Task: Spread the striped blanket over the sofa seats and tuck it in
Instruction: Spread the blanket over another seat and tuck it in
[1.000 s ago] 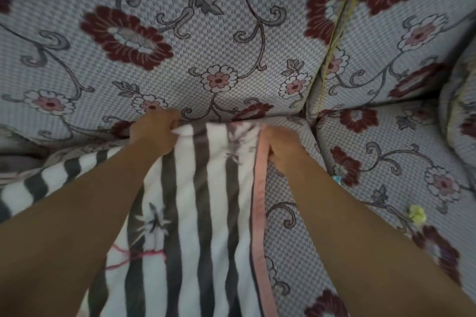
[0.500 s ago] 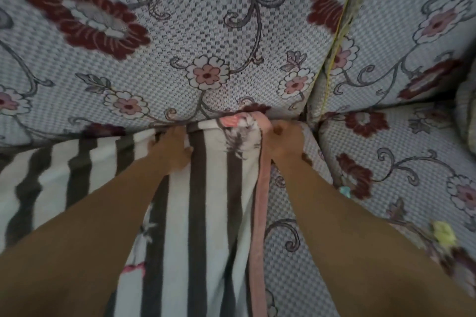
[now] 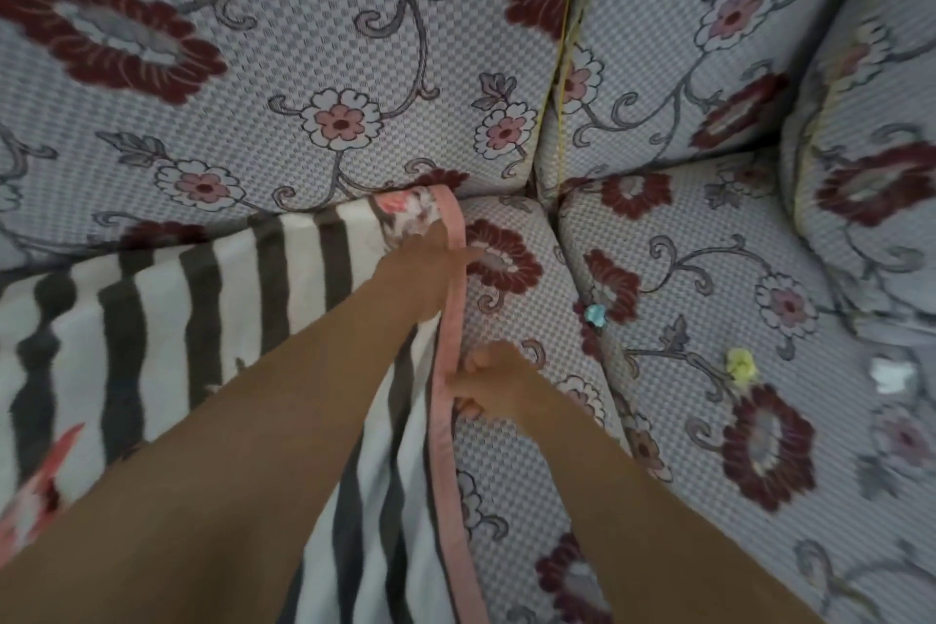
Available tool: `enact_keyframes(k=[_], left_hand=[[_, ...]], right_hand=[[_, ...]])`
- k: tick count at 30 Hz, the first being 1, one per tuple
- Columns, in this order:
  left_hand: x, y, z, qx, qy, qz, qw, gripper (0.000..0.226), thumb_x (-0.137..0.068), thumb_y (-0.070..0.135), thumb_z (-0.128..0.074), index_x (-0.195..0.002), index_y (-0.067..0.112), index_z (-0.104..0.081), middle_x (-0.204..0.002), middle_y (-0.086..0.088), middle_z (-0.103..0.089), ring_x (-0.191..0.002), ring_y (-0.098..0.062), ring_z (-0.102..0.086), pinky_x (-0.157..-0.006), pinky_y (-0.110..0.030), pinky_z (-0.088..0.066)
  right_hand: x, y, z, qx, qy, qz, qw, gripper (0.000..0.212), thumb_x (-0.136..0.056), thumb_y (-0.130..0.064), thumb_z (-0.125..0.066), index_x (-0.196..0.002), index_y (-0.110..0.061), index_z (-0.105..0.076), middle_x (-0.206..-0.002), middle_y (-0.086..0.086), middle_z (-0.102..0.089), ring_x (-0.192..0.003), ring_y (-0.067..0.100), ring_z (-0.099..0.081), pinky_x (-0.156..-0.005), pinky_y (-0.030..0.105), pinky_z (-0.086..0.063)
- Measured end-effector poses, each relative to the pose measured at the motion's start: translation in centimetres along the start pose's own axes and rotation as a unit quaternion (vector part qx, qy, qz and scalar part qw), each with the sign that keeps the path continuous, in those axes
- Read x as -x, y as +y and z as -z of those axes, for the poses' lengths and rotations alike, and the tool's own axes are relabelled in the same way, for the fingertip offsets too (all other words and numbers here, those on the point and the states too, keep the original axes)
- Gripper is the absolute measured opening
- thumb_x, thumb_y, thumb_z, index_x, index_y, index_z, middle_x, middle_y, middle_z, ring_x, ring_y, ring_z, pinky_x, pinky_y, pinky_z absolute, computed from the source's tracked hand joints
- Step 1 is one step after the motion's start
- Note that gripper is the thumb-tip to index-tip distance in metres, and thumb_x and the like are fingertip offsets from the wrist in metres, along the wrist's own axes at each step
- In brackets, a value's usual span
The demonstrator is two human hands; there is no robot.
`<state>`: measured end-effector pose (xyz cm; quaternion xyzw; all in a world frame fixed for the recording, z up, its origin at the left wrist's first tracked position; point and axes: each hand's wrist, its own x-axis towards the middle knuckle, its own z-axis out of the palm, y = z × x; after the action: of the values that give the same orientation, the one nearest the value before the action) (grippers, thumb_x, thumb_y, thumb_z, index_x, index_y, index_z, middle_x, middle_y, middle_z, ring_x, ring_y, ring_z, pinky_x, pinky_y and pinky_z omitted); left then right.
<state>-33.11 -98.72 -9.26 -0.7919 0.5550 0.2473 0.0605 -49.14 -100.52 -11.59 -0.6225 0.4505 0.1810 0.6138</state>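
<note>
"Where's the blanket (image 3: 212, 319) got to?"

"It covers the left seat, top edge pushed into the crease under the back cushion (image 3: 283, 66). Its pink trim (image 3: 448, 421) runs down the middle seat (image 3: 511, 446), so that seat is only part covered and the right seat (image 3: 709, 319) is bare."

"And the hands?"

"The left hand (image 3: 430, 269) lies near the top corner, against the trim; I can't tell whether its grip is closed on the cloth or just pressing. The right hand (image 3: 494, 388) has its fingers pinched on the trim lower down."

"What could spoil it?"

"If the right hand drags the edge toward the bare seat while the left lets up, I'd guess the tucked corner pulls out of the crease. The cloth already looks bunched under the left arm, so a sideways pull could leave folds. And those small bits on the right seat, a blue one (image 3: 595, 314), a yellow one (image 3: 740, 362), a white one (image 3: 894, 372), would end up trapped under the blanket unless cleared."
</note>
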Motion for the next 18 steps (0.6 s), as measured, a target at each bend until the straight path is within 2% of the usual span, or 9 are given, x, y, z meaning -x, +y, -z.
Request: enact_keyframes(k=[2, 6, 8, 10, 12, 13, 15, 16, 18], left_hand=[[0.4, 0.8, -0.6, -0.045, -0.015, 0.018, 0.999, 0.074, -0.086, -0.011, -0.043, -0.143, 0.035, -0.032, -0.152, -0.014, -0.015, -0.136, -0.043, -0.026, -0.101, -0.050, -0.042], [1.1, 1.6, -1.2, -0.062, 0.031, 0.054, 0.996, 0.047, -0.087, -0.004, -0.043, -0.129, 0.016, -0.045, -0.138, -0.017, -0.029, -0.126, -0.043, -0.036, -0.094, -0.052, -0.045], [0.8, 2.0, -0.7, -0.052, 0.075, 0.058, 0.994, 0.039, -0.088, -0.004, -0.042, -0.123, 0.011, -0.047, -0.131, -0.021, -0.037, -0.113, -0.043, -0.048, -0.084, -0.049, -0.047], [0.3, 2.6, -0.3, -0.014, 0.118, 0.053, 0.992, 0.035, -0.086, -0.005, -0.042, -0.117, 0.008, -0.047, -0.120, -0.021, -0.043, -0.099, -0.042, -0.054, -0.071, -0.045, -0.044], [-0.4, 3.2, -0.6, 0.007, 0.100, 0.031, 0.994, 0.033, -0.087, -0.001, -0.042, -0.117, 0.010, -0.048, -0.118, -0.018, -0.044, -0.096, -0.037, -0.055, -0.069, -0.039, -0.039], [-0.7, 3.5, -1.2, 0.013, 0.066, 0.013, 0.998, 0.035, -0.089, 0.002, -0.042, -0.122, 0.012, -0.047, -0.119, -0.017, -0.044, -0.098, -0.034, -0.054, -0.073, -0.037, -0.038], [-1.3, 3.9, -2.0, 0.057, -0.008, -0.025, 0.998, 0.044, -0.092, 0.008, -0.045, -0.135, 0.013, -0.040, -0.114, -0.014, -0.045, -0.096, -0.030, -0.053, -0.081, -0.035, -0.040], [-1.2, 4.0, -2.0, 0.103, -0.024, -0.030, 0.994, 0.045, -0.094, 0.011, -0.046, -0.138, 0.011, -0.038, -0.103, -0.011, -0.047, -0.088, -0.025, -0.052, -0.080, -0.034, -0.041], [-0.2, 3.7, -1.2, 0.166, -0.002, -0.030, 0.986, 0.043, -0.095, 0.012, -0.047, -0.138, 0.014, -0.042, -0.094, -0.004, -0.047, -0.082, -0.017, -0.049, -0.073, -0.025, -0.041]], right_hand=[[1.8, 2.2, -2.0, 0.002, -0.059, -0.020, 0.998, 0.028, -0.072, -0.015, -0.081, -0.054, -0.015, -0.059, -0.060, 0.002, -0.066, -0.051, 0.010, -0.061, -0.050, 0.020, -0.049], [3.9, 5.2, -5.5, 0.041, -0.069, -0.039, 0.996, 0.015, -0.072, -0.005, -0.072, -0.076, 0.001, -0.059, -0.069, 0.017, -0.066, -0.052, 0.019, -0.064, -0.054, 0.033, -0.059], [4.0, 5.9, -4.1, 0.006, -0.014, -0.036, 0.999, 0.006, -0.078, -0.003, -0.062, -0.076, -0.002, -0.057, -0.069, 0.016, -0.064, -0.048, 0.019, -0.064, -0.046, 0.030, -0.056], [3.8, 7.1, -0.9, 0.020, 0.110, -0.036, 0.993, 0.008, -0.082, -0.006, -0.057, -0.074, -0.003, -0.058, -0.065, 0.011, -0.064, -0.045, 0.017, -0.062, -0.041, 0.027, -0.053], [3.9, 8.4, 1.5, 0.053, 0.197, -0.053, 0.978, 0.015, -0.081, -0.008, -0.055, -0.067, -0.007, -0.051, -0.061, 0.008, -0.059, -0.048, 0.022, -0.063, -0.042, 0.034, -0.055], [4.2, 8.6, 1.9, 0.075, 0.206, -0.059, 0.974, 0.015, -0.080, -0.008, -0.055, -0.066, -0.008, -0.049, -0.062, 0.008, -0.058, -0.054, 0.027, -0.065, -0.045, 0.036, -0.056], [4.2, 8.5, 1.4, 0.115, 0.185, -0.065, 0.974, 0.010, -0.077, -0.009, -0.056, -0.067, -0.009, -0.051, -0.064, 0.008, -0.059, -0.059, 0.028, -0.066, -0.046, 0.032, -0.054], [3.9, 8.2, 1.3, 0.125, 0.165, -0.075, 0.976, 0.009, -0.076, -0.008, -0.056, -0.068, -0.009, -0.053, -0.063, 0.007, -0.058, -0.056, 0.025, -0.065, -0.043, 0.029, -0.052], [3.7, 7.3, 1.7, 0.159, 0.117, -0.099, 0.975, 0.014, -0.075, -0.004, -0.060, -0.066, -0.010, -0.052, -0.061, 0.007, -0.059, -0.049, 0.018, -0.062, -0.042, 0.026, -0.053]])
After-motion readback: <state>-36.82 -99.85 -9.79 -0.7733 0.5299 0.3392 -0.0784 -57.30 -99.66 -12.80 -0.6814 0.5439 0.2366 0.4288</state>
